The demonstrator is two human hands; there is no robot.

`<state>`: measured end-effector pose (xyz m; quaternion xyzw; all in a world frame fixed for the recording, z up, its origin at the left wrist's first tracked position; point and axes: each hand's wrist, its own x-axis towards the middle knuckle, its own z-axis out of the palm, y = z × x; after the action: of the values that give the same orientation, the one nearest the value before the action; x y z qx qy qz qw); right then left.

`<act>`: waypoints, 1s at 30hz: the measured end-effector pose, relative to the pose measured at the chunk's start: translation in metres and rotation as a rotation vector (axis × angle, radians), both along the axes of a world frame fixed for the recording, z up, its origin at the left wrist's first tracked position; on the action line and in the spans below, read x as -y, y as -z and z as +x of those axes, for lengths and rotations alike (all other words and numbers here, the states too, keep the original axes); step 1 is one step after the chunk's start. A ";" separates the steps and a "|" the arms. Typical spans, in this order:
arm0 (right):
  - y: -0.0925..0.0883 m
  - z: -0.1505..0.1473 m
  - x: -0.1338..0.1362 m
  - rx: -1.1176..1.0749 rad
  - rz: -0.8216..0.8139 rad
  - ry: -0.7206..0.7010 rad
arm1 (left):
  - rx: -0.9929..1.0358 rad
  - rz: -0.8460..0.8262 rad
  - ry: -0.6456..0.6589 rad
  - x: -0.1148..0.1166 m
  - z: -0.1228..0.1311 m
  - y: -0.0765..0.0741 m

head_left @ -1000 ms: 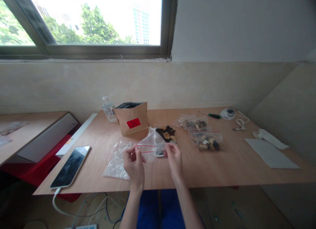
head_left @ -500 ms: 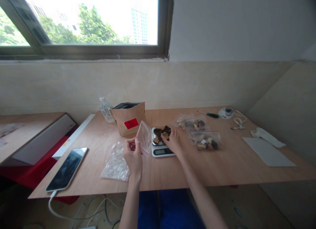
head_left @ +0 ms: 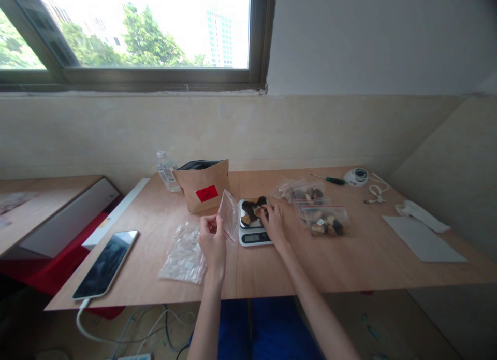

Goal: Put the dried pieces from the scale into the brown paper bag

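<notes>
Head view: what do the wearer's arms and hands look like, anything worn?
Both forearms are bare up to the bottom edge of the picture: no sleeves, gloves, watch or bands show. The left hand and right hand show no rings or markings that can be made out. Bright blue fabric shows between the arms, below the table edge.

Clear zip bags with red seal lines, filled with dark and pale pieces (head_left: 324,219): 2
Empty clear zip bag, held upright (head_left: 229,215): 1
Brown paper pouch with red label (head_left: 202,190): 1
White digital scale (head_left: 254,236): 1
Clear plastic water bottle (head_left: 165,171): 1
Black-screened smartphone (head_left: 105,263): 1
</notes>
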<state>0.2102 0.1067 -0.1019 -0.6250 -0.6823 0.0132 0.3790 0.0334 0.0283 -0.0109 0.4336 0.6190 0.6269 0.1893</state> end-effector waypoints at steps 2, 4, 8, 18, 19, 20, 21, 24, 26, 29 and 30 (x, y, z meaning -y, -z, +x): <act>0.000 0.000 0.001 0.032 0.008 -0.003 | -0.002 -0.004 -0.002 0.000 0.000 0.001; -0.001 -0.002 0.002 0.069 0.015 -0.008 | -0.002 -0.011 -0.001 0.000 0.000 0.001; -0.002 -0.005 0.005 0.120 0.017 -0.016 | 0.003 -0.022 0.005 0.001 0.000 0.004; -0.003 0.003 0.000 0.145 -0.028 0.002 | 0.003 -0.029 0.018 0.002 -0.002 0.005; -0.002 0.005 -0.001 0.134 -0.025 -0.006 | 0.000 -0.028 0.017 0.003 -0.003 0.005; -0.001 0.007 -0.001 0.112 -0.021 -0.013 | -0.003 -0.026 0.018 0.003 -0.003 0.005; 0.000 0.009 -0.002 0.074 -0.015 -0.018 | -0.006 -0.024 0.018 0.003 -0.004 0.004; 0.001 0.017 -0.003 -0.054 -0.001 -0.015 | -0.016 -0.018 0.013 0.004 -0.005 0.004; 0.000 0.023 -0.003 -0.091 0.005 0.000 | -0.021 -0.017 0.010 0.005 -0.006 0.004; -0.011 0.026 -0.002 -0.182 0.048 0.002 | -0.016 -0.028 0.021 0.004 -0.005 0.005; -0.018 0.025 -0.001 -0.238 0.069 -0.009 | -0.015 -0.032 0.028 0.003 -0.004 0.006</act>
<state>0.2348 0.1080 -0.0841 -0.6024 -0.6354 0.0654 0.4786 0.0293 0.0249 -0.0166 0.4437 0.6244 0.6108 0.2002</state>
